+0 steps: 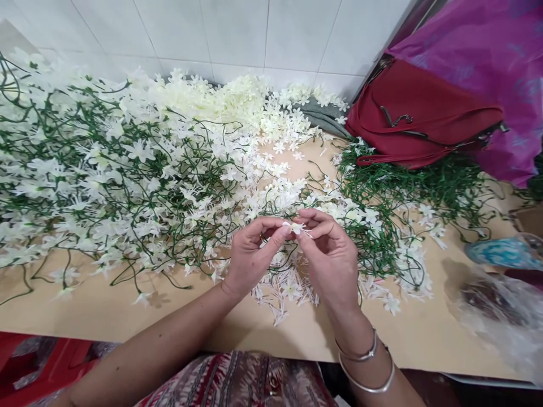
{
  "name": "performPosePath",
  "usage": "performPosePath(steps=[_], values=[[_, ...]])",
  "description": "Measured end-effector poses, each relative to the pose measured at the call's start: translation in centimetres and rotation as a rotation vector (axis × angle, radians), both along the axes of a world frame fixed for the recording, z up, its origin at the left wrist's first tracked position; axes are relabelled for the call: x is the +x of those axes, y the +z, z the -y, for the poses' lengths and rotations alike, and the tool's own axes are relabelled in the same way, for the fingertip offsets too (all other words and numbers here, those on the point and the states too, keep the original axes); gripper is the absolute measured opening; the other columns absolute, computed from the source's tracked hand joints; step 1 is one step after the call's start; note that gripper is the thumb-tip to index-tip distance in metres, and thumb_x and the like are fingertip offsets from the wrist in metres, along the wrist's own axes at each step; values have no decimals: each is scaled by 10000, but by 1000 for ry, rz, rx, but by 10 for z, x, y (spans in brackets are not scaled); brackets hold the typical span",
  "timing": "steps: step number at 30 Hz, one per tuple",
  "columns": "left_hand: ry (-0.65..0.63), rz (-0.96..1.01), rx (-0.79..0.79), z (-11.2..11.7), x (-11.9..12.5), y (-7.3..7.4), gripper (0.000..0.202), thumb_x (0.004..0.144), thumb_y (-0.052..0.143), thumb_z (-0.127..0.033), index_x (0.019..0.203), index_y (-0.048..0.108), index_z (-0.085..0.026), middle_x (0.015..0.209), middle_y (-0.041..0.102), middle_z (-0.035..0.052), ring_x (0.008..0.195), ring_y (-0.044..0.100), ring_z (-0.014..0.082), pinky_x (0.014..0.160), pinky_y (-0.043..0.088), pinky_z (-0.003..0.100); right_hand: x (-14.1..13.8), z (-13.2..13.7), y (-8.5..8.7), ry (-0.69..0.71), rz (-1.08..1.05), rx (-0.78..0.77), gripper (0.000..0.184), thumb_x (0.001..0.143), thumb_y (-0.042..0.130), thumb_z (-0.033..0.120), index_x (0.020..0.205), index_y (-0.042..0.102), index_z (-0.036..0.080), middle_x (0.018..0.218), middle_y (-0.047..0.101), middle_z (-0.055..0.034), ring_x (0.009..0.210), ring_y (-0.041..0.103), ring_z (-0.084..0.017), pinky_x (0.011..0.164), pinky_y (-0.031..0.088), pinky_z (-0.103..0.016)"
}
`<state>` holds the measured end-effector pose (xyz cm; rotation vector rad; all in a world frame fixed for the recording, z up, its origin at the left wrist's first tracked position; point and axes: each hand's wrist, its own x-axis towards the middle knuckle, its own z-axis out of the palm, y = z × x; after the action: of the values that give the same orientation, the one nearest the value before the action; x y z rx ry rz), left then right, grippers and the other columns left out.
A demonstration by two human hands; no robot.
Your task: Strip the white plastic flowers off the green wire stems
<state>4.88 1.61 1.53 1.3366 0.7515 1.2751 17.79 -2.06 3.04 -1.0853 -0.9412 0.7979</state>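
Between my two hands is a small white artificial flower point(295, 228), pinched at the fingertips above the table. My left hand point(254, 249) grips it from the left with thumb and forefinger. From the other side, my right hand point(331, 254) closes thumb and fingers on its right part, where thin white strands stick out. Beneath the hands lie loose white stamen pieces point(275, 294) and scattered petals. To the left spreads a big heap of white flowers on green stems point(139, 169). Bare green stems point(377, 237) are piled to the right of my right hand.
Loose cream petals point(237, 102) are heaped by the tiled wall point(237, 34). A red bag point(419, 113) and a purple plastic sheet point(487, 73) stand at the back right. A blue patterned cup point(500, 252) and a clear plastic bag point(504, 311) lie on the table's right side.
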Motion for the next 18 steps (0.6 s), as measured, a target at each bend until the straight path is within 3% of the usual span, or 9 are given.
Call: performPosePath(steps=[5, 11, 14, 18], values=[[-3, 3, -6, -1, 1, -1, 90, 942, 721, -288, 986, 739, -211, 926, 773, 28, 850, 738, 158, 839, 622, 319, 5, -3, -3, 41, -70, -42, 188, 811, 770, 163, 714, 615, 207, 1142, 687, -57, 994, 690, -179, 875, 617, -379], [-43, -94, 83, -3, -2, 0, 91, 946, 714, -283, 973, 747, -203, 918, 763, 41, 819, 715, 152, 781, 604, 294, 9, -5, -3, 47, -125, -38, 189, 778, 785, 152, 697, 625, 212, 1004, 708, -29, 900, 683, -158, 742, 610, -308], [-55, -62, 20, -5, -2, 0, 110, 947, 715, -293, 978, 744, -192, 894, 766, 39, 820, 728, 150, 797, 610, 291, 11, -5, -5, 30, -78, -3, 185, 795, 779, 147, 722, 625, 218, 920, 695, -8, 847, 678, -148, 735, 601, -310], [-103, 17, -110, -5, 1, 1, 140, 932, 727, -320, 967, 738, -186, 835, 774, 30, 796, 747, 154, 791, 635, 299, 9, -3, 0, -44, 105, 36, 136, 827, 758, 145, 826, 658, 237, 957, 709, -20, 945, 688, -178, 841, 587, -367]])
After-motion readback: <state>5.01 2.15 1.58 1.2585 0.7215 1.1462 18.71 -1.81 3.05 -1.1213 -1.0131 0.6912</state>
